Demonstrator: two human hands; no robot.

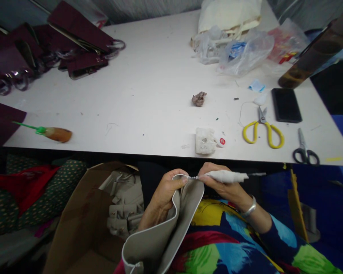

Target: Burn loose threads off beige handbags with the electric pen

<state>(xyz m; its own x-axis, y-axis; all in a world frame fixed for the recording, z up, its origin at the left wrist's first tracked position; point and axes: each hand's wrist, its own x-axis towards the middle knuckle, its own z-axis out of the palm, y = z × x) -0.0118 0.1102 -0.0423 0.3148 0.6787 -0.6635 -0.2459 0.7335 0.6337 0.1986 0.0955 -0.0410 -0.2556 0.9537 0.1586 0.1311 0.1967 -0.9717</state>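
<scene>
My left hand (168, 190) pinches the upper edge of a grey-beige bag piece (151, 243), which hangs open over my lap. My right hand (217, 179) is closed around a tool with a white-wrapped handle (227, 176). A thin metal end sticks out of the handle to the right. The tool's other end meets the bag's edge between my two hands, where small dark marks run along the rim. My fingers hide the exact contact.
On the white table (148, 114) lie yellow-handled scissors (262, 129), black scissors (304, 150), a black phone (287, 105), a whitish block (205, 140), a glue bottle (57, 134) and maroon bags (80, 30). A cardboard box (74, 224) at left holds beige pieces (126, 205).
</scene>
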